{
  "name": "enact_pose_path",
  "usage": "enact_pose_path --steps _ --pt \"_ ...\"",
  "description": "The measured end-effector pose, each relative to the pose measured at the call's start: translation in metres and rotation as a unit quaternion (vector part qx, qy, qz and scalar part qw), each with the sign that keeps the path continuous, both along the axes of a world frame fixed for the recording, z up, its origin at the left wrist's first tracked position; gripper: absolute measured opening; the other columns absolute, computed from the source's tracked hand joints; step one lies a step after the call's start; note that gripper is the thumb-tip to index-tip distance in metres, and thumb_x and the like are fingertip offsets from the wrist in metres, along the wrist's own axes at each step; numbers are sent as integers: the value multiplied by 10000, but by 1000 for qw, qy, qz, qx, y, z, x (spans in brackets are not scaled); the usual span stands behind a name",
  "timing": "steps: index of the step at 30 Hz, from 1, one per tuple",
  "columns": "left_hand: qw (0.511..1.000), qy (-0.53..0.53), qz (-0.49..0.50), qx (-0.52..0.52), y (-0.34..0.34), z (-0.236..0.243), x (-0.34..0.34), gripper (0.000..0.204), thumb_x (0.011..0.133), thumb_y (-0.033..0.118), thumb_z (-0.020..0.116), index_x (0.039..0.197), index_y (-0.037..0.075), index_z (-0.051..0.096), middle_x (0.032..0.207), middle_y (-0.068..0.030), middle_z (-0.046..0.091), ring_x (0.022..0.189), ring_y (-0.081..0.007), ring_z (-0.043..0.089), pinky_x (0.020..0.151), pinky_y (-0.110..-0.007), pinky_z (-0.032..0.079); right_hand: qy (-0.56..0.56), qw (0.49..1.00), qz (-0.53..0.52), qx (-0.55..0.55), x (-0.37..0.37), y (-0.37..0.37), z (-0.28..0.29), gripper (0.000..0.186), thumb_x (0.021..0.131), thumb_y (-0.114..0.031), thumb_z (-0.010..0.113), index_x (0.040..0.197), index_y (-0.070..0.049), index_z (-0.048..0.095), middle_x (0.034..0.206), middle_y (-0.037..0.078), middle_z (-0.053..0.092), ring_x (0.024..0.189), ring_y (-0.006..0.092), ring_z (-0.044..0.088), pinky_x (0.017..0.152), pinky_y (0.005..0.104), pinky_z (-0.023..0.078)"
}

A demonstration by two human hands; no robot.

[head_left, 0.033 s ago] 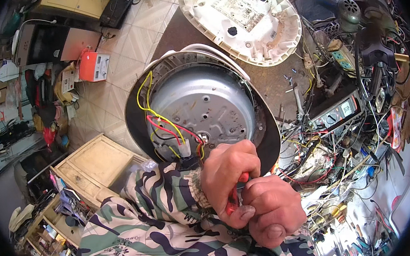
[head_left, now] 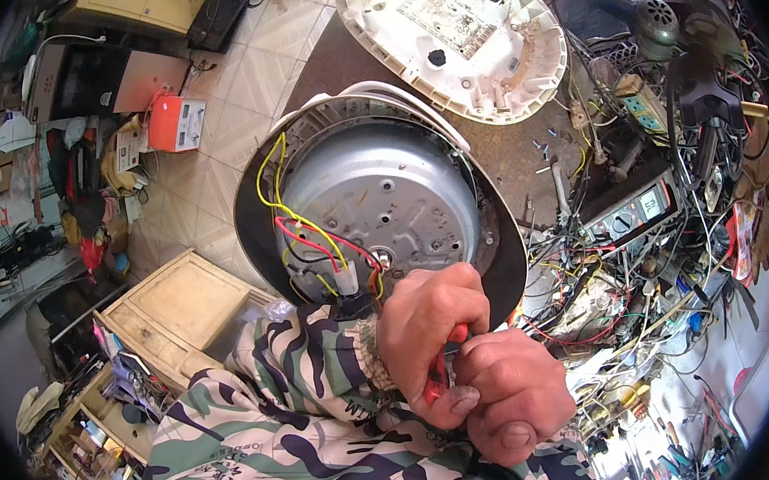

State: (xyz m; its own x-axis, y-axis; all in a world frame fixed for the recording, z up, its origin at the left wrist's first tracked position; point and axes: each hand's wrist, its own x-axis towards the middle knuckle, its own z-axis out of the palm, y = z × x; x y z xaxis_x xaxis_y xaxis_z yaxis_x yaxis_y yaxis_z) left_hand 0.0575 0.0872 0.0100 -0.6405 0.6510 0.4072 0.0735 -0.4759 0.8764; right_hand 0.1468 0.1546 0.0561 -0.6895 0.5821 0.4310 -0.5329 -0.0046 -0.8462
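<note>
Both my hands are close together in front of an upturned, opened cooker body [head_left: 378, 176] with a round metal underside. My left hand [head_left: 434, 318] is wrapped around a red-handled hand tool [head_left: 435, 379], probably pliers; its working end is hidden. Pressed against it, my right hand [head_left: 515, 394] is closed with the thumb folded down, and what it grips is out of sight. Yellow wires [head_left: 279, 181] and red wires [head_left: 310, 238] run over the cooker's underside. A whitish sleeve [head_left: 346, 279] covers a wire joint left of my left hand.
Beyond the cooker lies an oval white base cover [head_left: 458, 39], with several screws [head_left: 542, 146] on the brown tabletop near it. On the right, a multimeter [head_left: 630, 212] rests among tangled wires and tools. A wooden cabinet [head_left: 178, 306] stands at left.
</note>
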Motion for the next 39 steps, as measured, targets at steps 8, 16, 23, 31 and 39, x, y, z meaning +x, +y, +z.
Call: enact_pose_path --steps 8,16,23,31,39 --pt "1000 -7 -6 -25 -1 3 -1 499 795 425 661 983 -21 540 724 -78 519 522 -214 481 440 -337 356 20 999 31 5 -1 4 1 356 1027 -200 518 721 -18 515 585 87 536 384 181 440 350 332 374" --pt "999 -40 -4 -31 -7 2 3 510 835 461 652 1003 -5 530 746 -90 526 549 -221 497 452 -334 362 15 991 -132 6 -11 -23 6 302 968 -130 570 718 37 537 646 131 563 458 211 511 422 351 452" --pt "990 -144 1 -1 -9 0 10 461 825 331 824 804 -4 508 757 -124 491 593 -197 445 520 -344 400 -1 994 -108 23 -4 -25 -1 383 1050 -267 475 769 -11 519 678 140 635 396 182 494 346 311 409" --pt "997 -73 -22 -33 -7 1 1 486 812 435 719 871 -4 519 710 -112 493 532 -215 460 466 -345 350 3 1000 17 26 -5 0 6 362 1019 -207 534 718 -6 529 643 111 586 405 177 464 361 319 385" --pt "989 -118 -93 -7 -11 -4 -6 472 840 386 784 874 10 501 799 -114 488 604 -198 428 540 -347 376 30 999 29 13 0 1 1 273 935 -145 604 728 19 538 636 120 544 432 203 455 394 339 390"
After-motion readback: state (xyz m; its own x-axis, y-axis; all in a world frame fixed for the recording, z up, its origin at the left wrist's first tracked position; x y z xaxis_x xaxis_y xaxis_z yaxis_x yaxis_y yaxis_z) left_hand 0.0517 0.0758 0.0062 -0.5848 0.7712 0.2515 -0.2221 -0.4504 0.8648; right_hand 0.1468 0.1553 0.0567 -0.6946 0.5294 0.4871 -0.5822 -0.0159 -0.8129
